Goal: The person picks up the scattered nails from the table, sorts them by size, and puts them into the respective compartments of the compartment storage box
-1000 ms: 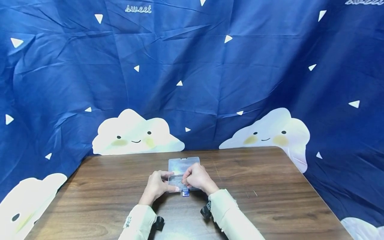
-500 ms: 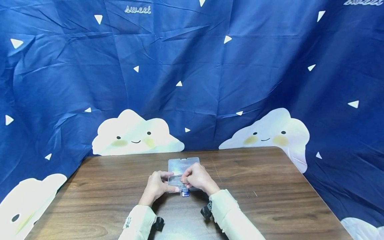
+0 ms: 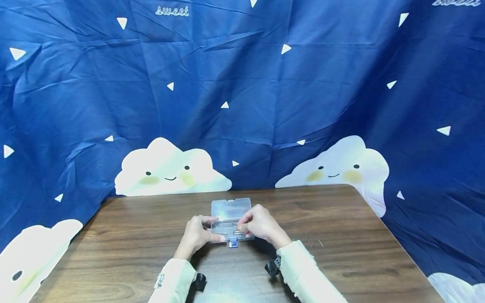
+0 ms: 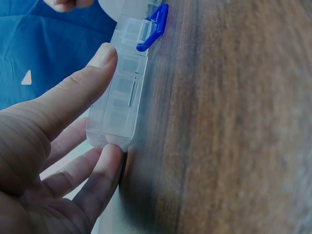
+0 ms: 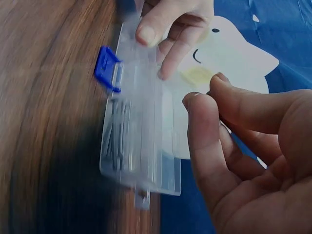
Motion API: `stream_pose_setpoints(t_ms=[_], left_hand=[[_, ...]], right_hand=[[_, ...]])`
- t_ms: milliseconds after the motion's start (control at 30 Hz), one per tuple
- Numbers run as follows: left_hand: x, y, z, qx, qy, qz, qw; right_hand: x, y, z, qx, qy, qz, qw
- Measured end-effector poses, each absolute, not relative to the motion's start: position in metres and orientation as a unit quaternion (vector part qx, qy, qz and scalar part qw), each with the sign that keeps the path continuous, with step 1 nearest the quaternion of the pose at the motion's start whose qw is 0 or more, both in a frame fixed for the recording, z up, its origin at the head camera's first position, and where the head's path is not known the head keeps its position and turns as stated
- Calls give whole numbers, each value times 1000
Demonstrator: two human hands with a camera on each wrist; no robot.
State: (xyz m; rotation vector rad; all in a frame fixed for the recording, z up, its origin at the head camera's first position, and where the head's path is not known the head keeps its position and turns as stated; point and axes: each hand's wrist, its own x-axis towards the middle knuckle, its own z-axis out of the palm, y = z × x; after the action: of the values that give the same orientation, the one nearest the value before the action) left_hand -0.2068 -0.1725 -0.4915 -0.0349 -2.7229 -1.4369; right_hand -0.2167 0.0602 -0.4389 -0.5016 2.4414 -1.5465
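A clear plastic compartment box (image 3: 219,230) with a blue latch (image 3: 233,243) lies on the table, its transparent lid (image 3: 231,208) raised at the back. My left hand (image 3: 198,234) grips its left end, thumb along the front edge and fingers at the side. Over the right-hand compartments, my right hand (image 3: 260,224) pinches with thumb and forefinger; a thin dark nail seems to show at the fingertips, mostly hidden. Several grey nails (image 5: 115,134) lie inside the box near its right end. A thin metal piece (image 4: 132,92) shows through the front wall in the left wrist view.
Two thin pin-like pieces (image 3: 321,243) lie on the brown wooden table (image 3: 341,269) to the right of my right hand. A blue curtain (image 3: 242,84) with white cloud shapes hangs behind the table. Dark wrist cameras (image 3: 272,268) sit under both cuffs.
My right hand has moved to the right over the box, uncovering its middle compartments. My left hand keeps its grip on the left end, and the box stays in place.
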Motion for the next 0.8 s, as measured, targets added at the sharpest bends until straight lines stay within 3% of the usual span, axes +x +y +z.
stream_pose_setpoints(t_ms=[800], left_hand=[[-206,-173,-492,-3,-878,-478,24]], right_hand=[[-206,173,-440,-145,873,-460,80]])
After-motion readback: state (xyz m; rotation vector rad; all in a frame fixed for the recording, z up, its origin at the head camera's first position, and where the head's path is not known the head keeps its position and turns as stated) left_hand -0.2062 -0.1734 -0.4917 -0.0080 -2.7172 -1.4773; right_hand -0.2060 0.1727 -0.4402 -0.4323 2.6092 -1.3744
